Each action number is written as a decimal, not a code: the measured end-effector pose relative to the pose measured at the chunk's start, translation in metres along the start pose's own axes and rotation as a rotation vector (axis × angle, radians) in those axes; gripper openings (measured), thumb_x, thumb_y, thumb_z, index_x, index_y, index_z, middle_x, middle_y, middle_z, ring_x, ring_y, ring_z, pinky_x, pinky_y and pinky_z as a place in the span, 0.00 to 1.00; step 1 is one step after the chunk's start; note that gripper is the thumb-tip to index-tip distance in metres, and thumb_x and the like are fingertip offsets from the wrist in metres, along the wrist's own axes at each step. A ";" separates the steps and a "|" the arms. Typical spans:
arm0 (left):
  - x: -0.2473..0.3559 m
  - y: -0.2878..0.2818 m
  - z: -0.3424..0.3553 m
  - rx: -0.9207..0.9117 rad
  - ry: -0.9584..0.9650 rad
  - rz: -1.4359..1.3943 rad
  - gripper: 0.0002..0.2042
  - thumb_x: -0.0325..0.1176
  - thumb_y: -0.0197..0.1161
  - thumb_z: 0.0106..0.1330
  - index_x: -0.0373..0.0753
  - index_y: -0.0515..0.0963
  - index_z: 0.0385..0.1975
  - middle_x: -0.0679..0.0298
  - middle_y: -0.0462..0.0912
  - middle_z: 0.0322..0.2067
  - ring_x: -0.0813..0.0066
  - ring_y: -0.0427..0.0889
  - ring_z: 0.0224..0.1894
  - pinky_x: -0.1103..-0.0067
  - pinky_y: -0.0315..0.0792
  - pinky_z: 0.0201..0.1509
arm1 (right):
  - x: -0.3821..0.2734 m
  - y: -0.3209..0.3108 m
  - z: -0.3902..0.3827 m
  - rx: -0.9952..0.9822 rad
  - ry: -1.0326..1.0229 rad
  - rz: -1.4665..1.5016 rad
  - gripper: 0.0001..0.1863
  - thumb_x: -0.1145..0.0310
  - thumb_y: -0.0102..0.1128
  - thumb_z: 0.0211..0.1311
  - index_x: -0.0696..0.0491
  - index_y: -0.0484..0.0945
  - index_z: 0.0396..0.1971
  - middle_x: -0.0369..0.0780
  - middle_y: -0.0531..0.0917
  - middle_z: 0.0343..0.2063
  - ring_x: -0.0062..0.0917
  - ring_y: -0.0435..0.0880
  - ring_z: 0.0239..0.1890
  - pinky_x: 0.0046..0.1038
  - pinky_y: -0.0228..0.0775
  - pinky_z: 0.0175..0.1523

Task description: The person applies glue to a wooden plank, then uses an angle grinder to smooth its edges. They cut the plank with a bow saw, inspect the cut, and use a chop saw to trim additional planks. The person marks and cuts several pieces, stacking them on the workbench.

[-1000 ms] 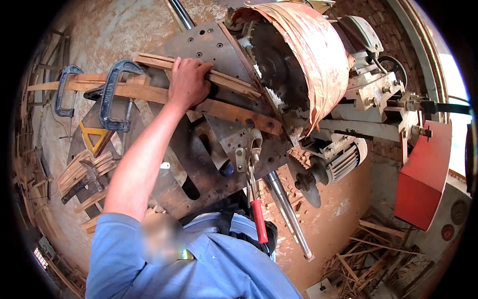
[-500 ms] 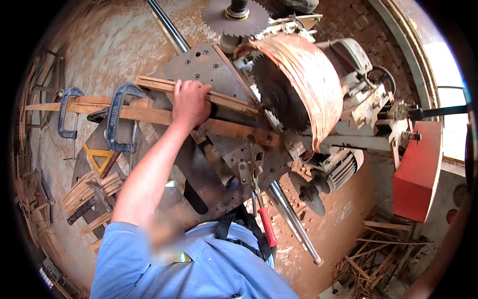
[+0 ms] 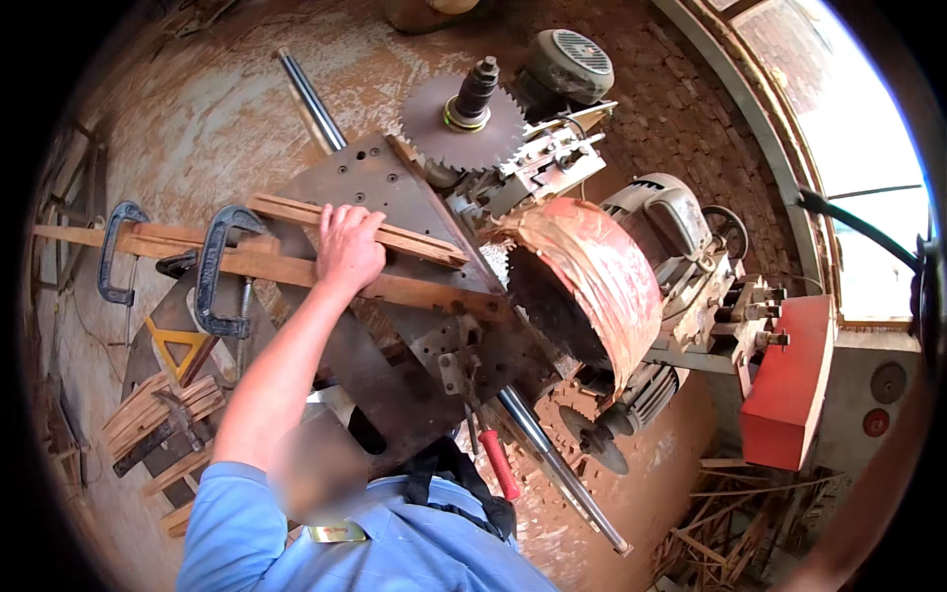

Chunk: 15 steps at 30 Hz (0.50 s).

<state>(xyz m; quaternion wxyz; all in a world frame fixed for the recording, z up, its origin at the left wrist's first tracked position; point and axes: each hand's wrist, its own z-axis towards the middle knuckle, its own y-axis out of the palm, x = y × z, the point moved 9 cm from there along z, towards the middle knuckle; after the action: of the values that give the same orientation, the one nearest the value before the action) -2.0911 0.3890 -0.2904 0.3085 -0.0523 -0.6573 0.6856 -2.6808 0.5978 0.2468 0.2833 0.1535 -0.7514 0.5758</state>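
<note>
My left hand [image 3: 352, 245], its arm in a blue sleeve, is closed over a thin bundle of wood strips [image 3: 424, 247]. The strips lie on a slanted metal table plate [image 3: 335, 187], and their right end points toward a large circular saw blade [image 3: 552, 306] inside a wrapped round guard [image 3: 602, 252]. Just below them runs a long wooden bar [image 3: 404, 291], held at the left by two C-clamps [image 3: 212, 271] [image 3: 116, 252]. A clamp lever with a red handle [image 3: 499, 464] sits at the near side of the plate. My right hand is outside the picture; a blurred forearm [image 3: 858, 513] shows at the lower right.
A second toothed blade [image 3: 434, 113] lies flat beyond the plate; another disc [image 3: 595, 444] sits below the guard. Steel rods [image 3: 567, 479] pass under the plate. Motors and a red box [image 3: 789, 385] stand to the right. Wood pieces, a hammer [image 3: 182, 419] and a yellow triangle [image 3: 182, 350] lie left.
The view has shifted, so the machine appears lower in the picture. The plate has slid slightly away from me along the rods, my left hand still on the strips.
</note>
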 end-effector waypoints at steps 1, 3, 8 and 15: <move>0.004 0.007 0.005 -0.014 0.012 -0.025 0.18 0.28 0.58 0.53 0.44 0.82 0.45 0.63 0.80 0.44 0.63 0.72 0.58 0.57 0.50 0.75 | 0.027 0.030 0.005 -0.019 0.122 0.293 0.31 0.61 0.55 0.67 0.58 0.65 0.66 0.54 0.74 0.61 0.31 0.77 0.61 0.30 0.67 0.66; -0.007 0.008 0.005 -0.061 0.006 -0.003 0.19 0.28 0.57 0.54 0.43 0.81 0.48 0.62 0.79 0.46 0.62 0.71 0.59 0.57 0.51 0.74 | -0.036 0.038 0.026 0.132 0.478 0.980 0.17 0.56 0.55 0.70 0.52 0.72 0.51 0.37 0.71 0.32 0.18 0.69 0.30 0.21 0.61 0.34; -0.014 0.007 0.009 -0.043 0.055 0.026 0.22 0.27 0.56 0.54 0.40 0.78 0.52 0.61 0.78 0.50 0.60 0.70 0.61 0.57 0.51 0.75 | -0.172 0.093 0.112 0.062 0.597 1.438 0.15 0.53 0.59 0.70 0.50 0.77 0.33 0.28 0.70 0.13 0.13 0.64 0.09 0.18 0.56 0.13; -0.014 0.005 0.012 -0.027 0.033 0.040 0.23 0.26 0.56 0.53 0.39 0.77 0.52 0.59 0.76 0.52 0.58 0.69 0.62 0.56 0.51 0.75 | -0.269 0.155 0.184 0.003 0.645 1.370 0.17 0.57 0.63 0.65 0.57 0.75 0.28 0.35 0.72 0.15 0.22 0.69 0.13 0.30 0.61 0.17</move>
<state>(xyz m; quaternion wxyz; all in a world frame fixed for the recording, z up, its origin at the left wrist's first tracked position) -2.0874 0.3716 -0.2985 0.3048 -0.0811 -0.6599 0.6819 -2.5997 0.4418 -0.0681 0.0678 -0.5233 -0.5578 0.6406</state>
